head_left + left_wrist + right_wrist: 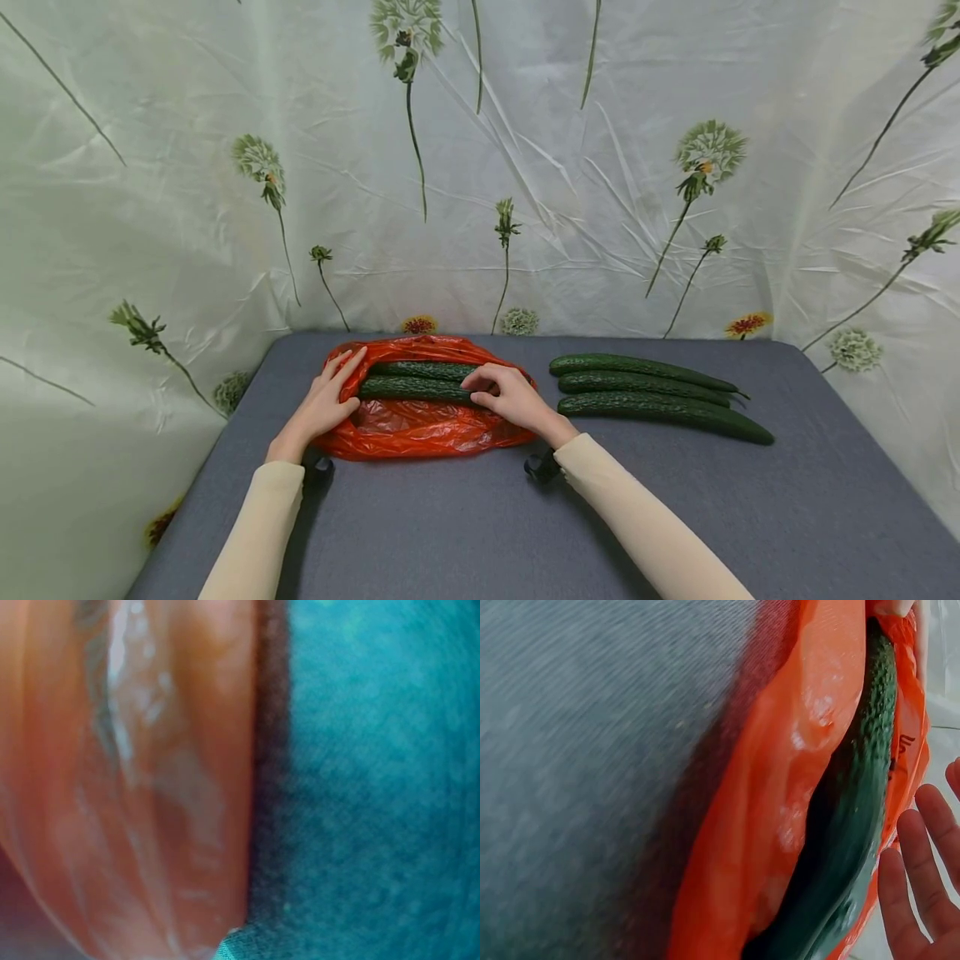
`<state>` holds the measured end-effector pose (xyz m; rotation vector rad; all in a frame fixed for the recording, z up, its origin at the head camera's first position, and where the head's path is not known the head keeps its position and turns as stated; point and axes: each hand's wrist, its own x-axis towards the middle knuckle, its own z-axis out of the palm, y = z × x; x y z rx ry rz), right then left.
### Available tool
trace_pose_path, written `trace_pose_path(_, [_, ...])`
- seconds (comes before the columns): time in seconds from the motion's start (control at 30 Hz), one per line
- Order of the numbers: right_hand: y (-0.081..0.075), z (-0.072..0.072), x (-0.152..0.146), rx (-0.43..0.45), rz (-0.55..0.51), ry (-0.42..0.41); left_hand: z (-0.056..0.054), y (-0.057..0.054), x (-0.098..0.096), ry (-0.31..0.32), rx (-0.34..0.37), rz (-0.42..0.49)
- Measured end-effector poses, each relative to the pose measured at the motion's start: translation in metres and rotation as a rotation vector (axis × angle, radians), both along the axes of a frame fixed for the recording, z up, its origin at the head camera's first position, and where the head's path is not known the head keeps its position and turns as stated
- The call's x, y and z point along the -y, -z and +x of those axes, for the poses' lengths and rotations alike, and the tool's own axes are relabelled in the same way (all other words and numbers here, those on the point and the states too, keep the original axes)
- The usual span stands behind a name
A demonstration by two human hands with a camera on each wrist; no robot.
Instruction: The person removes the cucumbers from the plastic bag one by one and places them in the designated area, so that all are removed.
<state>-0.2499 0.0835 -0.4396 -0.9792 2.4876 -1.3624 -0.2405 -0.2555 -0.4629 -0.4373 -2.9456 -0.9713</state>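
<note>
A crinkled red plastic bag (pixel 420 440) lies spread on the table with its mouth facing up. Two long dark green cucumbers (pixel 416 387) lie side by side inside it; the right hand hides their right ends. My left hand (pixel 327 406) rests on the bag's left edge, fingers extended and thumb apart. Over the right end of the cucumbers is my right hand (pixel 517 400), its fingers bent slightly, thumb beside the nearer cucumber. The right wrist view shows relaxed, spread fingers (pixel 922 877) beside the cucumber (pixel 862 787). Red plastic (pixel 180 825) fills much of the left wrist view.
Three more cucumbers (pixel 660 406) lie in a row on the grey table (pixel 450 533), right of the bag. Behind the table hangs a pale curtain (pixel 525 167) printed with dandelions. Dark wrist devices (pixel 542 467) sit under both wrists.
</note>
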Motion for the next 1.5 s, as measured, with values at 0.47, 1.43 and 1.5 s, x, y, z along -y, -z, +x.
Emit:
trace_pose_path(0.47, [-0.004, -0.002, 0.031, -0.002, 0.023, 0.013, 0.0, 0.0, 0.0, 0.009, -0.001, 0.001])
trace_pose_path(1.43, [0.007, -0.008, 0.072, -0.006, 0.074, 0.082, -0.001, 0.001, 0.0, -0.006, 0.017, 0.003])
trace_pose_path(1.5, [0.008, -0.008, 0.073, -0.008, 0.086, 0.091, -0.001, 0.0, 0.0, -0.006, 0.017, 0.006])
